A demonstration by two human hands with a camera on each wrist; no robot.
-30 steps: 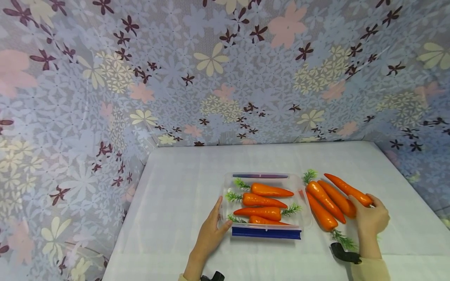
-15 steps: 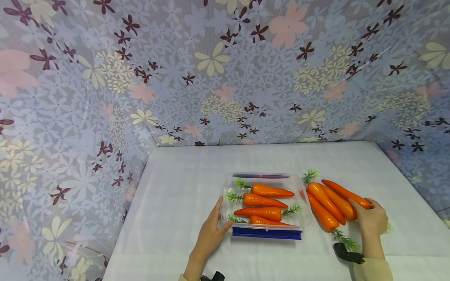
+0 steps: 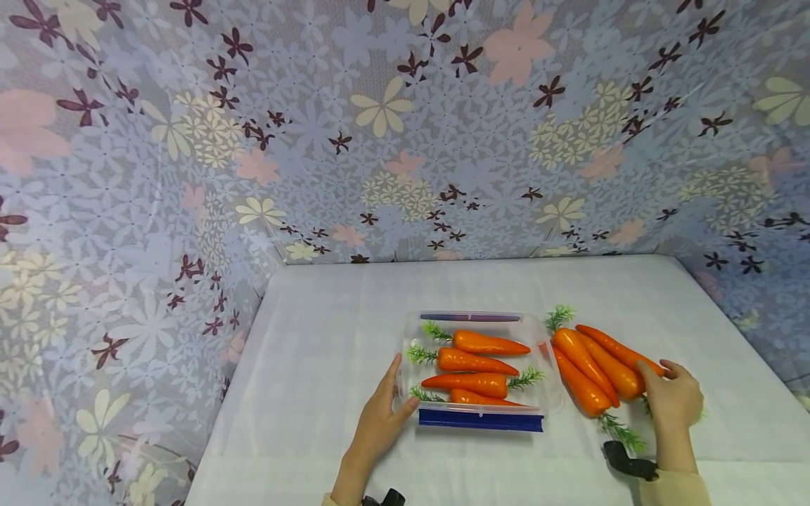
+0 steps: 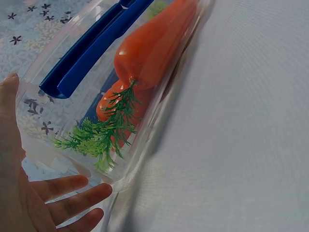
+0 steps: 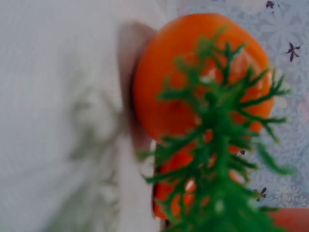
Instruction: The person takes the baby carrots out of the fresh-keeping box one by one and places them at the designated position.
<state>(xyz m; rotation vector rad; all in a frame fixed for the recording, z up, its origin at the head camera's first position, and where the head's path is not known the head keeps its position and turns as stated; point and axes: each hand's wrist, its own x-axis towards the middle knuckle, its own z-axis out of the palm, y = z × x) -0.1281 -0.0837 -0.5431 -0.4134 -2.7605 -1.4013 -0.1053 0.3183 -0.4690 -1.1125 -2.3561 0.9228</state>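
A clear plastic box [image 3: 405, 330] with blue side clips [image 3: 481, 422] holds several orange toy carrots [image 3: 471, 360] with green tops. My left hand [image 3: 376, 411] rests against its left end, thumb at the near corner. In the left wrist view the fingers [image 4: 79, 200] lie nearly straight beside the box wall. My right hand [image 3: 673, 397] pinches the thick end of the outermost loose carrot [image 3: 610, 344] between thumb and fingers. Close beside it lie other loose carrots [image 3: 579, 383]. The right wrist view is blurred: leafy green tops [image 5: 222, 125] cover a carrot's crown [image 5: 169, 87].
A white cloth [image 3: 316, 337] covers the table. Behind it and at the sides hangs a floral curtain [image 3: 380, 176]. Black wrist mounts [image 3: 629, 462] sit on both wrists. The loose carrots lie right up against the box's right end.
The outermost carrot has shifted left and nearer me, against its neighbours. The right hand first moved slightly left with it, then back a little to the right. Left hand and box stay put.
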